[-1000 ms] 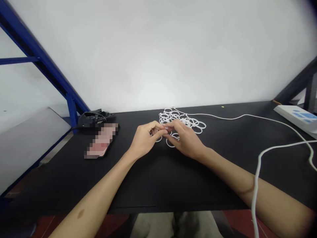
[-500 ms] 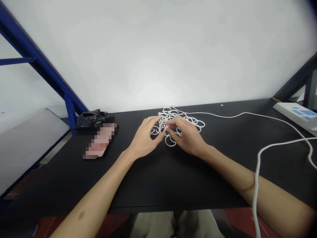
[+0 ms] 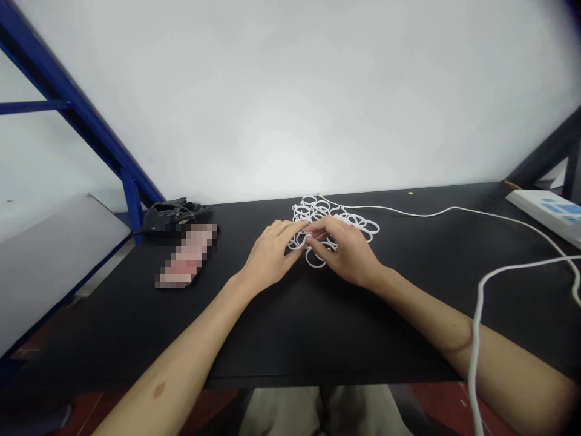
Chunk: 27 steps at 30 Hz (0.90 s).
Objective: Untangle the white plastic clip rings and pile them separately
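A pile of white loops of thin cable [image 3: 338, 219] lies on the black table [image 3: 281, 327], a little beyond the middle. My left hand [image 3: 272, 257] and my right hand [image 3: 347, 254] meet at the pile's near edge. Their fingertips touch there and are pinched on a strand of the cable. From the pile a white cable [image 3: 454, 212] runs off to the right.
A blurred pink phone-like object [image 3: 187, 257] and a black crumpled item [image 3: 170, 215] lie at the left back. A white power strip [image 3: 549, 212] sits at the far right. A thicker white cable [image 3: 476, 327] crosses my right forearm. Blue metal frame [image 3: 91, 133] stands left.
My left hand's fingers, spread over the loops half a second ago, have come together again with the right fingertips at the pile's near edge. The view shifted slightly.
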Each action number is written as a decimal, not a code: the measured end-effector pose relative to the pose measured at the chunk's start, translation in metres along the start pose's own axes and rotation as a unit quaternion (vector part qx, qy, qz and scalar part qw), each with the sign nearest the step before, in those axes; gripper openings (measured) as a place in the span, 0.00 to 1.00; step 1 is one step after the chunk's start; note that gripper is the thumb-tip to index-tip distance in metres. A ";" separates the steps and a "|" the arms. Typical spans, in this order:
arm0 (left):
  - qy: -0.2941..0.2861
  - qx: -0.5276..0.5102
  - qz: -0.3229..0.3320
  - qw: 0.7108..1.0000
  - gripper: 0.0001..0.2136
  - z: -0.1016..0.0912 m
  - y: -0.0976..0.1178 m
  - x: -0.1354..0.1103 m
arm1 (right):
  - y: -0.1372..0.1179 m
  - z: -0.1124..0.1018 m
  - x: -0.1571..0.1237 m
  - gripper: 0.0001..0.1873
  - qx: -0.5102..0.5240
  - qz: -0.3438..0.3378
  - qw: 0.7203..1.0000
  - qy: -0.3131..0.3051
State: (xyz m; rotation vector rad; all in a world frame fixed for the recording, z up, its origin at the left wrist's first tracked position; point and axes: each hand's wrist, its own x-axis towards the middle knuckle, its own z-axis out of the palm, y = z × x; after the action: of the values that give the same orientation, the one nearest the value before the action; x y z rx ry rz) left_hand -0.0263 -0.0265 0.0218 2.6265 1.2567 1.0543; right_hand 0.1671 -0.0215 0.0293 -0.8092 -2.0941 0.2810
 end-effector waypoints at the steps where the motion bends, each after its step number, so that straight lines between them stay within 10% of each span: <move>1: 0.001 -0.004 0.001 1.000 0.15 0.000 0.000 0.000 | 0.000 0.000 0.000 0.06 0.005 0.000 1.000 -0.002; 27: 0.012 0.013 -0.057 0.998 0.15 -0.006 -0.002 0.002 | 0.002 -0.002 0.003 0.12 -0.017 0.031 0.999 -0.007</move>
State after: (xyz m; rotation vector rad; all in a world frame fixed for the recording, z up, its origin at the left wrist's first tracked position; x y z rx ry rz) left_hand -0.0304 -0.0252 0.0274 2.5323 1.4166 1.0609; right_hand 0.1684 -0.0184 0.0313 -0.8956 -2.0959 0.2849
